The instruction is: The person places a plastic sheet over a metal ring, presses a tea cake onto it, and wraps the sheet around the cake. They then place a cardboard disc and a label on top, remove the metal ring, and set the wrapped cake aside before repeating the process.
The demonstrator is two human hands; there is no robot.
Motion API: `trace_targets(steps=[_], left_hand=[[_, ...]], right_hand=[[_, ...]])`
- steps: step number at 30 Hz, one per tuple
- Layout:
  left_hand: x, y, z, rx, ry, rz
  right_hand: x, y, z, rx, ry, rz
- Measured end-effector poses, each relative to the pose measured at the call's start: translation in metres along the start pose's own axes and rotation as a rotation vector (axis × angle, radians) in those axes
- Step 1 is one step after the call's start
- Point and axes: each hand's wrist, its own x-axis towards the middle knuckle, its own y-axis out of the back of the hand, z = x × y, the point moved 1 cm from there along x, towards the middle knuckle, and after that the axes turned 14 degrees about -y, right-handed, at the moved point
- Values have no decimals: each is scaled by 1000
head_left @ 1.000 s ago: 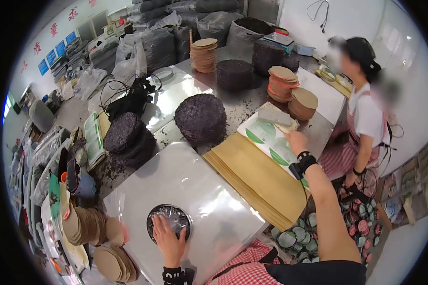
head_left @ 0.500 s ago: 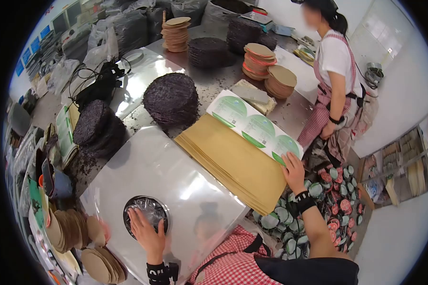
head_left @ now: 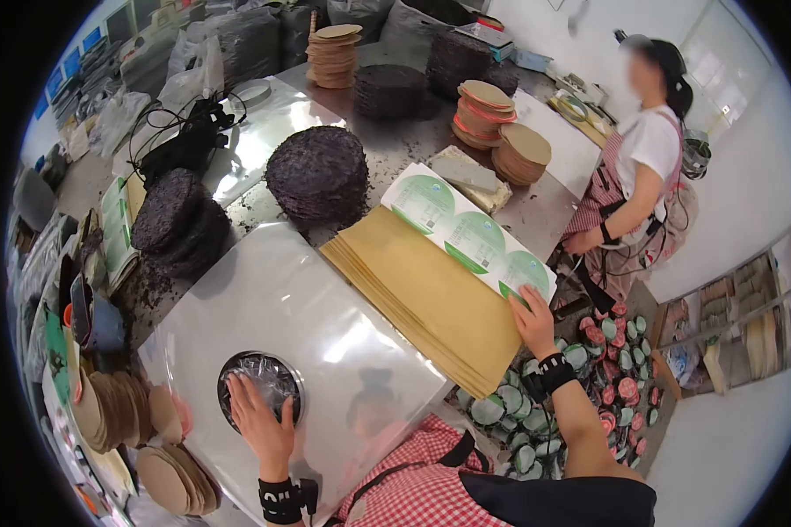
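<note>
Under spread left hand (head_left: 264, 429): crinkled clear plastic (head_left: 267, 376). At your right hand (head_left: 536, 326), fingers parted: green-white paper sheet (head_left: 466, 235), likely limp; pinch edge.

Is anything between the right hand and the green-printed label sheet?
Nothing visible stands between them: the right hand overlaps the near right corner of the label sheet. The brown paper stack lies along the sheet's near side, not in the way.
</note>
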Motion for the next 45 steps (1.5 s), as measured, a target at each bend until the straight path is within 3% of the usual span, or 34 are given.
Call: trace_targets(steps=[8,11,13,14,16,19,21,23,25,28,29,32,36,38,40,41,43,44,45], left_hand=[[-1,-2,-1,1,1,-5],[-1,-1,-2,-3,4,6],[-3,-3,-3,-2,-6,21],[0,-3,-1,-21,1,-8],[4,3,4,-20,71,-69],[8,13,11,-76,108,41],[1,15,7,-47,93,71],[2,11,2,-7,50,36],[3,10,2,-19,53,-11],[2,11,1,-8,55,-52],[0,6,-4,-34,11,-60],[-7,-11,-14,-160,-18,-12],[-10,-16,-12,-251,27,82],[-9,-14,-5,-1019,141,231],[-7,-7,-12,-406,80,-10],[-7,4,-16,-300,-69,39],[-21,10,-32,-922,109,367],[-27,11,-39,-1232,195,547],[-39,15,-41,-1235,385,761]], right_hand=[[-6,2,-7,-19,3,31],[-6,-4,-2,348,-379,37],[6,-1,26,635,-796,-61],[30,14,33,909,-830,143],[39,18,171,1180,-1016,235],[66,57,203,150,-905,503],[110,18,157,1041,-984,328],[105,-32,-38,1041,-720,-83],[68,-63,-217,881,-214,-428],[31,-58,-351,788,631,-564],[30,-51,-378,784,710,-610],[33,-41,-416,658,840,-700],[43,-20,-420,453,893,-830],[48,-36,-433,808,713,-1010],[43,-57,-441,1073,493,-1160],[38,-68,-445,1158,386,-1232],[25,-85,-458,1219,261,-1349],[23,-92,-461,1067,473,-1185],[19,-83,-463,913,647,-1015]])
